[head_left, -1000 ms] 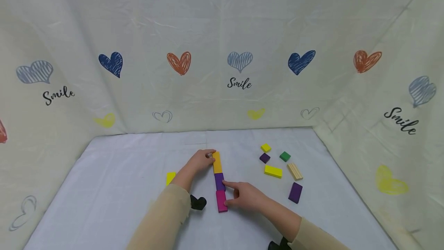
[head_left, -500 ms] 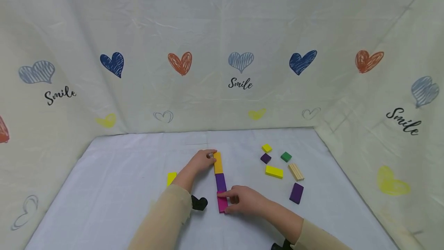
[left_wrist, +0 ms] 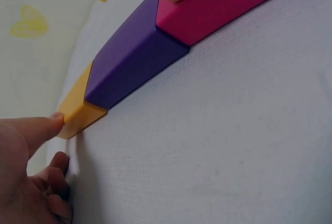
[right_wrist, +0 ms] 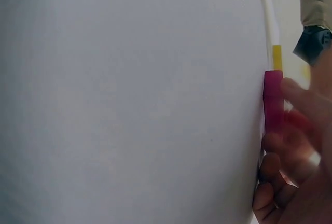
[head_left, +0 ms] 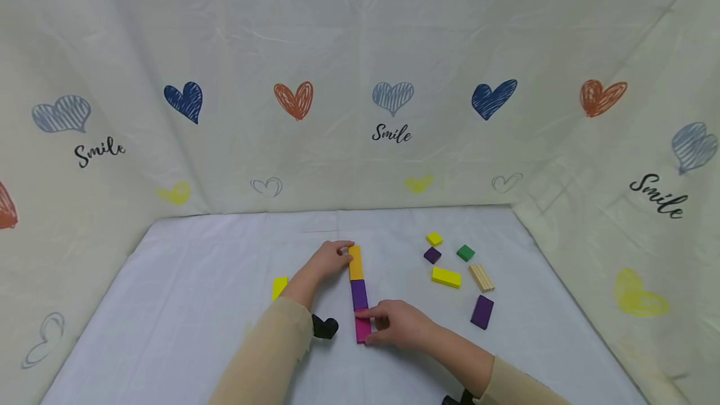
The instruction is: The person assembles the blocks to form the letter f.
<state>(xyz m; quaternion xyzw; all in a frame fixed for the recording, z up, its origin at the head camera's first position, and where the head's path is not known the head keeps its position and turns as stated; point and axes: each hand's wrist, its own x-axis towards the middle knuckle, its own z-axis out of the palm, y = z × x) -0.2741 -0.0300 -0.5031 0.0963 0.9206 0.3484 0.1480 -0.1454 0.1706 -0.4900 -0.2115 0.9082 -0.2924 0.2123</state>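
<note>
Your left hand [head_left: 327, 260] is gripping the orange block [head_left: 357, 267], your right hand [head_left: 398, 324] is pinching the pink block [head_left: 362, 327]; pushing unevenly, you could be buckling this worktop [head_left: 197, 305] row at the middle purple block [head_left: 359, 294].

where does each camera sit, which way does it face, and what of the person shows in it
Head: on the head, facing forward and down at the table, blocks and curtain; the left hand, right hand and both sleeves show.
Left wrist: on that wrist, looking along the row from orange block past purple block to pink block; left hand at lower left, a right fingertip at top.
Right wrist: on that wrist, looking low across the table; right hand at right, one sleeve above.
Shared: both wrist views show the pink block.
</note>
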